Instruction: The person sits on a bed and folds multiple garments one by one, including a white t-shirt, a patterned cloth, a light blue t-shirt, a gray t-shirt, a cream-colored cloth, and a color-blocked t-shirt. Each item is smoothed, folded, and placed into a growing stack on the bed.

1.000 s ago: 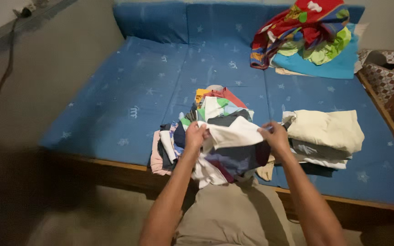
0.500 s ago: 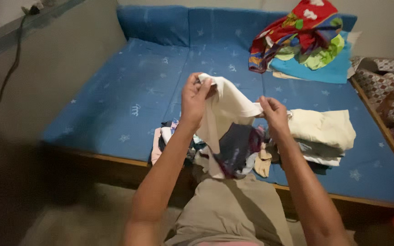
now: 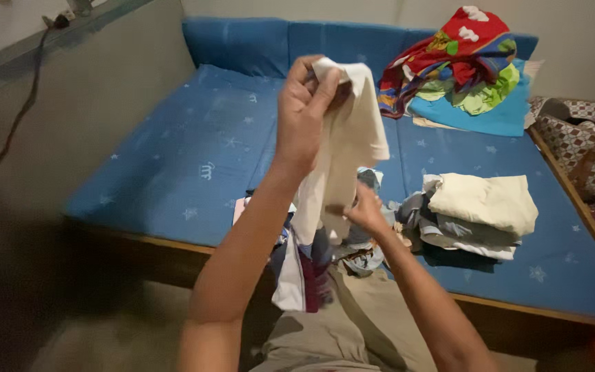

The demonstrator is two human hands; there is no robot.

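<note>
Above the blue mattress [image 3: 194, 138], left hand [image 3: 302, 114] fingers pinch a cream garment [image 3: 342, 151] high; right hand [image 3: 363, 210] pinches its lower edge.

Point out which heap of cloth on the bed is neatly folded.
The stack with the cream piece on top, right of the hands. The colourful bedding at the back is bunched up.

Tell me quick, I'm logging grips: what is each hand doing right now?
Left hand: closed, holding the top of a cream cloth raised high.
Right hand: closed, fingers pinching the same cloth lower down.
</note>
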